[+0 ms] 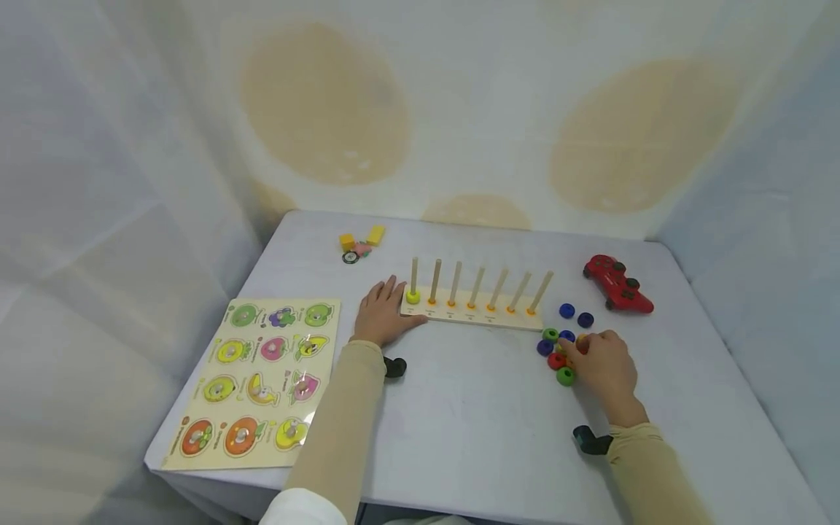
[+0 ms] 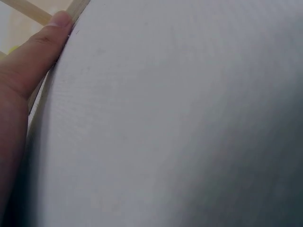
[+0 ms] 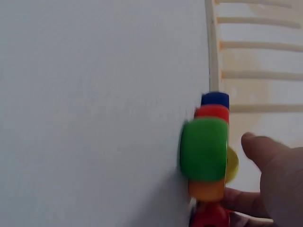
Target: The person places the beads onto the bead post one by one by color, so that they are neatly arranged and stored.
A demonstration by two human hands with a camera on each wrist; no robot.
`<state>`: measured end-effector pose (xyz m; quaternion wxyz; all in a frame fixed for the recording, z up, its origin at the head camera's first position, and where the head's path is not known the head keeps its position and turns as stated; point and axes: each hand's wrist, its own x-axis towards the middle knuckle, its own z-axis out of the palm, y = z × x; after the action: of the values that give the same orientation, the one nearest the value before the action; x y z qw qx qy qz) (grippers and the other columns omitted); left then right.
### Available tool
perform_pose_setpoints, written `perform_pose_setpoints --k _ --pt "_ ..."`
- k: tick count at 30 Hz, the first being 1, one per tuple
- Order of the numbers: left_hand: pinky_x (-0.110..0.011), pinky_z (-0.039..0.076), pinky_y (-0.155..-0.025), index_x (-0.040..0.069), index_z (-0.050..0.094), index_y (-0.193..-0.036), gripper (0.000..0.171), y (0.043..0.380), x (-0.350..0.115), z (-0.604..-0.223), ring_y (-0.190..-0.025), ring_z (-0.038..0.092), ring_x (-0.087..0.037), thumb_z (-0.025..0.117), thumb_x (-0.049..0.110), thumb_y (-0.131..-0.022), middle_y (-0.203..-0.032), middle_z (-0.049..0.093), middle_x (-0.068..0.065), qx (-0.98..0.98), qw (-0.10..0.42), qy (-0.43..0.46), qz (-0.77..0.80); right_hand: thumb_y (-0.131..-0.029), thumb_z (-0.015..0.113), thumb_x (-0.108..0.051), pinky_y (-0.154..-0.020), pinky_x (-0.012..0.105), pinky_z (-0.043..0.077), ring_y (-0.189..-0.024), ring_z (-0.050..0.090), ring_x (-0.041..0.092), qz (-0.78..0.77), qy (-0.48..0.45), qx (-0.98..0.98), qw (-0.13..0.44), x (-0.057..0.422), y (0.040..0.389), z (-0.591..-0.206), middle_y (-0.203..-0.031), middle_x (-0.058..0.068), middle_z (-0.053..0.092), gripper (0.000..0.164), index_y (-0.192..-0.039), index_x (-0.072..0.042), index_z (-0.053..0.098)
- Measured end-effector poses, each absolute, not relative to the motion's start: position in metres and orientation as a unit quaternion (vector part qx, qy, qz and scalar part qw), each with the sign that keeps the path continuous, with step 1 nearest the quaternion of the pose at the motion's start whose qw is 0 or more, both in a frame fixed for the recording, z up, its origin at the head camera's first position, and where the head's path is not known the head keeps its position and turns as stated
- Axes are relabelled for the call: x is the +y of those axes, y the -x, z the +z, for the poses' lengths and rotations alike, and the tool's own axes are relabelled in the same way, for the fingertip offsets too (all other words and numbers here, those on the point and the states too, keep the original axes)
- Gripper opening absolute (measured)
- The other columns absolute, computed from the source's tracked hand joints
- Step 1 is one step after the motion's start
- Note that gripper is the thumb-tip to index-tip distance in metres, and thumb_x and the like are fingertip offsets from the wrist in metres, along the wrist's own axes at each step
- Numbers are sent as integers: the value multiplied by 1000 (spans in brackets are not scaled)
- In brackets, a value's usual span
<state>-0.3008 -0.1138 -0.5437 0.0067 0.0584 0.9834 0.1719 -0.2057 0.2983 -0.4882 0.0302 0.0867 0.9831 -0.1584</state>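
My left hand (image 1: 380, 313) rests at the left end of a wooden peg board (image 1: 469, 315), fingers straight and thumb along its front edge. Several upright pegs stand on the board; a yellow bead (image 1: 413, 297) sits at the foot of the leftmost one. Off the board's right end, my right hand (image 1: 605, 367) reaches into a cluster of coloured beads, among them a green bead (image 3: 204, 149), a red bead (image 1: 556, 361) and a blue bead (image 1: 545, 348). In the right wrist view its thumb (image 3: 260, 147) stands apart from the beads, while the fingers touch the far side of the cluster, partly hidden.
A fruit puzzle board (image 1: 262, 386) lies at the left of the table (image 1: 472, 437). Yellow blocks (image 1: 375, 235) and small toy pieces sit at the back left. A red game controller (image 1: 618, 284) lies at the back right, beyond two loose blue beads (image 1: 567, 311).
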Motion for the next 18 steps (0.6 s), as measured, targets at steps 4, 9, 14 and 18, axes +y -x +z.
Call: perform_pose_setpoints --k 4,9,14,18 --pt "-54 21 -128 27 24 -164 111 302 -113 -542 -159 14 -32 46 94 -77 -174 12 -1 984 16 -62 166 -98 63 -47 -63 38 45 -87 54 34 -138 -95 985 37 292 210 -485 -101 23 59 50 -99 2 71" --pt "-54 21 -128 26 23 -164 111 301 -111 -536 -159 13 -32 47 93 -78 -174 11 -1 984 26 -62 163 -97 68 -40 -69 40 46 -85 58 31 -170 -115 976 75 295 209 -479 -98 19 67 48 -116 3 66" --pt "-54 22 -128 27 24 -164 111 303 -112 -541 -159 14 -31 49 92 -78 -174 12 -1 985 17 -55 164 -97 69 -32 -76 42 51 -93 59 33 -206 -139 963 103 297 208 -473 -115 24 66 52 -131 5 58" --pt "-54 21 -128 27 25 -163 111 302 -112 -542 -159 14 -31 49 92 -77 -174 13 -1 985 16 -52 165 -96 70 -32 -75 42 52 -93 59 34 -203 -159 959 115 299 206 -472 -120 28 63 56 -132 8 57"
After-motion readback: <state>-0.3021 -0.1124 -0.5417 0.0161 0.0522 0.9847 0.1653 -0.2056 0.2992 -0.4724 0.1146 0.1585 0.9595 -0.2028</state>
